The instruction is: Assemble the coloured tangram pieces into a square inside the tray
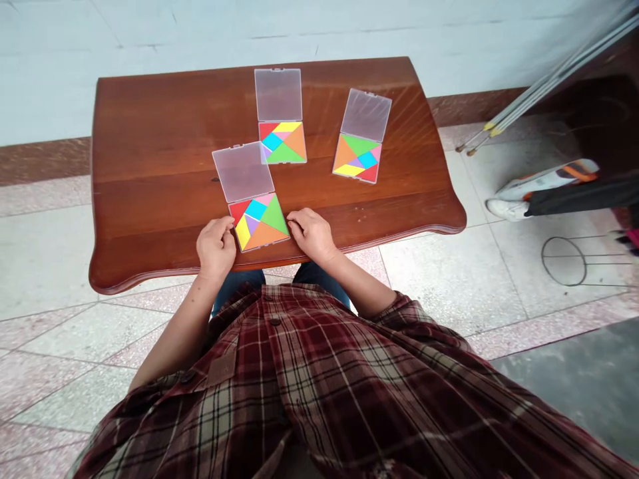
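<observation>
Tangram case (259, 223) lies open at near edge of counter (150, 166), btwn my left hand (215, 245) & right hand (312, 233). Curled fingertips touch its sides; can't tell if gripping.

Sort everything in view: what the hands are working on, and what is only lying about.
In hand: nearest tangram case, with left hand and right hand at its sides; its open lid.
Lying about: middle tangram case; right tangram case; shoe; metal poles.
</observation>
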`<state>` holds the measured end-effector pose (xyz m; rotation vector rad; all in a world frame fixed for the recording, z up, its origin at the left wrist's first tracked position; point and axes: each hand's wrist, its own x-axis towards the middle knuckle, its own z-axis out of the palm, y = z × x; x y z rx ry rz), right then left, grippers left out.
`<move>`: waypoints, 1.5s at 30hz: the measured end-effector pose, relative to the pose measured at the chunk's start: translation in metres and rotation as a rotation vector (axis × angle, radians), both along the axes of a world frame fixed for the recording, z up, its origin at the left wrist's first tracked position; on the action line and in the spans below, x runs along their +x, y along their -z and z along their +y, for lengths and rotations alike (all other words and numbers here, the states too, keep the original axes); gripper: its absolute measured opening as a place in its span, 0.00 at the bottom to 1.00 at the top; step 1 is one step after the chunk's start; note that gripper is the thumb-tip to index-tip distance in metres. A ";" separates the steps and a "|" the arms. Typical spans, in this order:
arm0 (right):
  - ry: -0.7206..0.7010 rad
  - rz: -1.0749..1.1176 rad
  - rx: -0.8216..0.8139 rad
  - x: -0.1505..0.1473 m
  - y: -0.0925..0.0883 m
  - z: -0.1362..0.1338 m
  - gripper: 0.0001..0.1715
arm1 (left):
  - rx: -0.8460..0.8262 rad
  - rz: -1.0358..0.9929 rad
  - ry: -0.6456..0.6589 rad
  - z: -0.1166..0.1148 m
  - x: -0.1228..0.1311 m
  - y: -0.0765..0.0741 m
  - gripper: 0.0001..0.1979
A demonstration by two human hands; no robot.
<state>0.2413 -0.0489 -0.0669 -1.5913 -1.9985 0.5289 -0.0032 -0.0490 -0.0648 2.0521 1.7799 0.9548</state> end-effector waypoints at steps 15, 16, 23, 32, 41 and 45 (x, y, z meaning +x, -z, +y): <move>-0.009 0.106 -0.027 -0.003 -0.003 0.003 0.22 | -0.085 0.031 0.103 -0.001 -0.002 -0.007 0.19; -0.011 0.135 -0.026 -0.003 -0.003 0.003 0.22 | -0.088 0.032 0.080 -0.001 -0.002 -0.007 0.18; -0.030 0.412 0.088 -0.002 0.011 0.004 0.16 | 0.019 -0.001 -0.054 0.002 -0.012 0.003 0.13; -0.069 0.470 0.055 -0.001 0.010 0.004 0.12 | 0.064 -0.012 -0.064 0.000 -0.016 0.002 0.10; -0.078 0.580 0.022 0.005 0.011 0.003 0.10 | 0.021 0.009 -0.099 0.000 -0.018 0.002 0.09; -0.082 0.601 0.010 0.007 0.012 0.003 0.09 | 0.004 -0.004 -0.097 -0.001 -0.020 0.005 0.09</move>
